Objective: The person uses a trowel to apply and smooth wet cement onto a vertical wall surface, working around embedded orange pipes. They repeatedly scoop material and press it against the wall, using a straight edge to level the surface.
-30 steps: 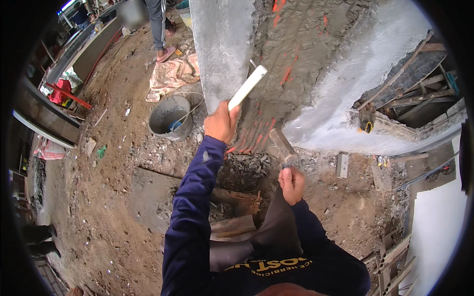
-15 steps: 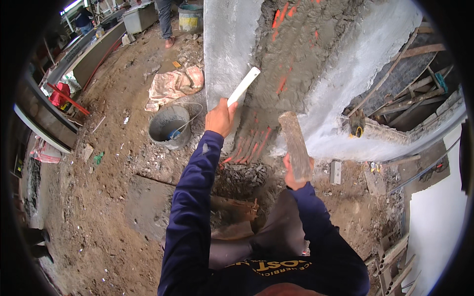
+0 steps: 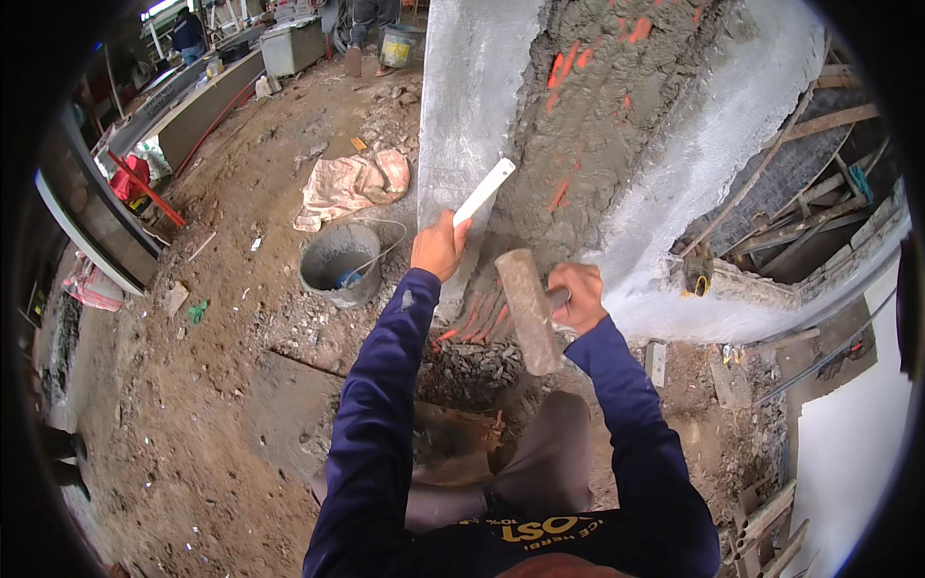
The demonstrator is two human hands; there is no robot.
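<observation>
My left hand (image 3: 439, 247) is closed round the lower end of a narrow white strip (image 3: 485, 191) with a small hole near its tip. The strip slants up over the boundary between the smooth grey wall face (image 3: 467, 87) and rough wet mortar (image 3: 593, 116), where orange patches show. Whether it touches the wall, I cannot tell. My right hand (image 3: 578, 297) grips the short handle of a wooden plastering float (image 3: 527, 313). Its board stands tilted in front of the wall's lower part, left of my fingers. Below it, orange streaks (image 3: 479, 316) show at the mortar's foot.
Left of the wall stands a dirty bucket (image 3: 339, 265) with a wire handle, near a crumpled sack (image 3: 352, 185). A flat board (image 3: 291, 409) lies on the soil. At far right are loose timbers (image 3: 819, 217) and a white panel (image 3: 848, 424). Another person's legs (image 3: 371, 24) show at the back.
My right hand has risen with the float, whose board now stands left of the hand and shows its handle. The left hand still holds the white strip. The whole view has shifted slightly.
</observation>
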